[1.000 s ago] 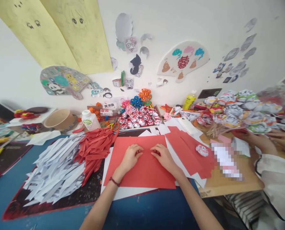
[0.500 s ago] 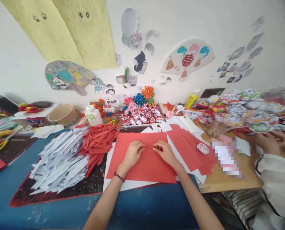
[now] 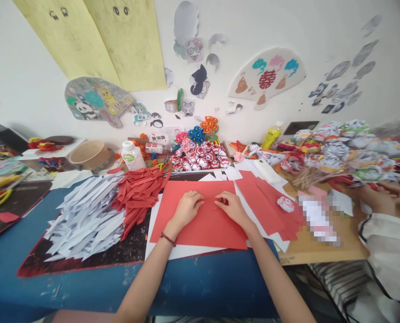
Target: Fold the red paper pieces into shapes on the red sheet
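Observation:
Over a large red paper sheet (image 3: 200,231) both of my hands hover close together, fingertips facing each other. My left hand (image 3: 187,208) is curled, thumb and fingers pinched together. Across a small gap, my right hand (image 3: 233,207) pinches in the same way. A faint red edge shows below the right fingertips, but it blends into the sheet and I cannot make out what is held. White paper (image 3: 186,252) sticks out beneath the red sheet. To the left lie a heap of folded white paper strips (image 3: 88,220) and a heap of red paper strips (image 3: 139,193).
Red-and-white paper flowers (image 3: 203,158) stand behind the sheet, near a white bottle (image 3: 133,157). More red sheets (image 3: 263,204) lie on the right. A co-worker's hands (image 3: 381,197) are at the far right beside bundled paper flowers (image 3: 341,152). Yellow-handled scissors (image 3: 1,197) lie far left.
The camera view has shifted slightly, so the desk sits a little higher in the picture. Both hands keep nearly the same pinching pose over the red sheet.

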Available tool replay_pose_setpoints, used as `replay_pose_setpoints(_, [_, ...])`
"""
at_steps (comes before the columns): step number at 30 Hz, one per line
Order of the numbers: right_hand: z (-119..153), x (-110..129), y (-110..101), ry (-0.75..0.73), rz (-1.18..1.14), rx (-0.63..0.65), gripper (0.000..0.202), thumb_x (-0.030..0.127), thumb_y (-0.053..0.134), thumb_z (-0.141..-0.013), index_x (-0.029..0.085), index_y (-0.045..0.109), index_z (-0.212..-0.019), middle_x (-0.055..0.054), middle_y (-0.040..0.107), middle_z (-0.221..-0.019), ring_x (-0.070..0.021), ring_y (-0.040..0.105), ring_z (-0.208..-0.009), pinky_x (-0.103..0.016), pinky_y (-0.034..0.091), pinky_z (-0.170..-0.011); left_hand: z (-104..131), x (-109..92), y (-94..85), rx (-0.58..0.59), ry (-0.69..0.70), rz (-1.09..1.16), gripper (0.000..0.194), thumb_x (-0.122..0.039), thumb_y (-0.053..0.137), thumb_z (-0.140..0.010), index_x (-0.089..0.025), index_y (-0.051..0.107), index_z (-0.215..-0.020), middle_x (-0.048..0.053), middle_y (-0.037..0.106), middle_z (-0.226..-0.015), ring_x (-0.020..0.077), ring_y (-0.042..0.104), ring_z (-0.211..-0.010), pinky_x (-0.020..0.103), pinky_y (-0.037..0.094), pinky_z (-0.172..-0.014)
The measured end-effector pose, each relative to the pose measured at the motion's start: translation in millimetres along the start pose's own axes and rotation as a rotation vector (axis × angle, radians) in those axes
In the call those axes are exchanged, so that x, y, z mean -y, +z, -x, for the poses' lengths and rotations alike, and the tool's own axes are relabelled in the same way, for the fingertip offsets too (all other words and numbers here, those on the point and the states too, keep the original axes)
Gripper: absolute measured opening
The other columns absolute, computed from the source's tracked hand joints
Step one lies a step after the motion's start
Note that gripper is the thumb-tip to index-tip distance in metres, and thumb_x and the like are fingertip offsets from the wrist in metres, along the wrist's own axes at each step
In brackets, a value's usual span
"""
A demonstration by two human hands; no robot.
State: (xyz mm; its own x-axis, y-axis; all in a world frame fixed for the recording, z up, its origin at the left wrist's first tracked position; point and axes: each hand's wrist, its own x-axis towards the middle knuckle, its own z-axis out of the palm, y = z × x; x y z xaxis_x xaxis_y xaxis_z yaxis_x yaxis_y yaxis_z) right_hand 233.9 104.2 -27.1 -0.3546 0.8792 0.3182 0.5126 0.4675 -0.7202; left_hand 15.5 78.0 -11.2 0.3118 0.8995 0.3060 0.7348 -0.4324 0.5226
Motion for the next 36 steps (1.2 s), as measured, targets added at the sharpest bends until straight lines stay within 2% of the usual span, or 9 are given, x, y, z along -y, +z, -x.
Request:
replay_pose_setpoints(11, [1, 11, -6, 0.016, -0.008, -0.002, 0.010, 0.025, 0.061, -0.087, 0.018, 0.068, -0.086, -0.003, 0.064, -0.081, -0.0159, 0.058, -0.071, -0.029, 0.045, -0.067, -2, 4, 4.3, 0.006, 0.012, -0.014, 0.013, -0.022, 0.051, -0.091, -0.022, 0.064, -0.094, 0.006, 0.065, -0.095, 0.0207, 0.059, -0.093, 0.036, 0.044, -0.086])
replay_pose_setpoints(24, [5, 6, -6, 0.014, -0.036, -0.018, 0.009, 0.024, 0.061, -0.088, 0.019, 0.068, -0.086, -0.002, 0.062, -0.082, -0.0154, 0.057, -0.072, -0.028, 0.045, -0.068, -4, 5, 3.6, 0.001, 0.025, 0.032, 0.012, -0.021, 0.054, -0.090, -0.023, 0.064, -0.096, 0.006, 0.065, -0.098, 0.0207, 0.058, -0.094, 0.035, 0.046, -0.085])
replay_pose_setpoints(27, [6, 5, -5, 0.011, -0.045, -0.025, 0.008, 0.023, 0.062, -0.087, 0.019, 0.069, -0.089, -0.003, 0.062, -0.084, -0.0157, 0.058, -0.074, -0.028, 0.046, -0.069, -4, 4, 2.6, -0.012, 0.014, 0.059, 0.013, -0.020, 0.055, -0.089, -0.022, 0.064, -0.098, 0.005, 0.066, -0.095, 0.0193, 0.059, -0.089, 0.033, 0.047, -0.081])
replay_pose_setpoints(31, [8, 7, -4, 0.008, -0.054, -0.027, 0.010, 0.023, 0.061, -0.089, 0.020, 0.069, -0.092, -0.003, 0.063, -0.083, -0.0166, 0.059, -0.075, -0.029, 0.046, -0.070, -3, 2, 1.1, -0.007, 0.007, 0.087, 0.009, -0.022, 0.056, -0.089, -0.021, 0.065, -0.091, 0.003, 0.066, -0.085, 0.0171, 0.059, -0.078, 0.030, 0.046, -0.075])
replay_pose_setpoints(36, [10, 14, -7, 0.002, 0.004, -0.011, 0.009, 0.019, 0.060, -0.090, 0.021, 0.068, -0.092, -0.003, 0.063, -0.086, -0.0175, 0.059, -0.080, -0.030, 0.047, -0.073, -2, -1, 0.2, -0.018, 0.009, 0.104, 0.011, -0.020, 0.055, -0.090, -0.021, 0.065, -0.094, 0.004, 0.066, -0.091, 0.0174, 0.058, -0.083, 0.031, 0.047, -0.078])
